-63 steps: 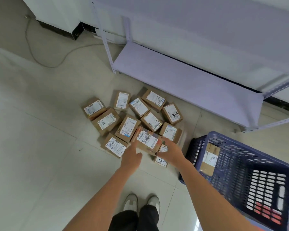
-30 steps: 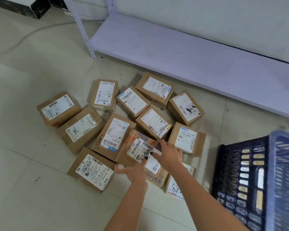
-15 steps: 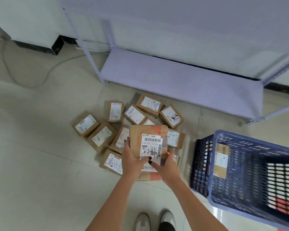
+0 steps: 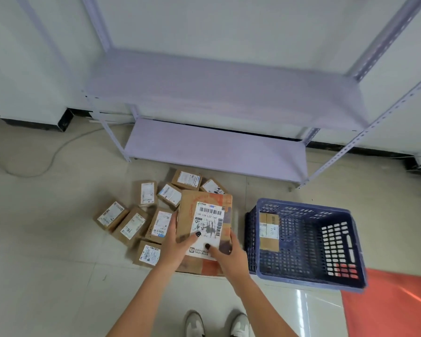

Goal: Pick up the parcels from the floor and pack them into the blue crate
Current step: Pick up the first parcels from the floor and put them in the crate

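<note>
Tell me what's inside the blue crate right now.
One labelled brown parcel stands on edge against the left inner wall of the blue crate. The floor showing inside holds nothing else; the near wall hides the strip just behind it.

You've got a brown parcel (image 4: 206,216) w/ white label face-up, held above the floor pile (image 4: 141,220); blue crate (image 4: 306,276) sits right of it, one parcel (image 4: 269,229) upright against its left wall.

Both arms are bare, with no sleeves. The thumbnails (image 4: 198,234) are painted dark. The shoes (image 4: 194,323) are white with grey toes.
</note>
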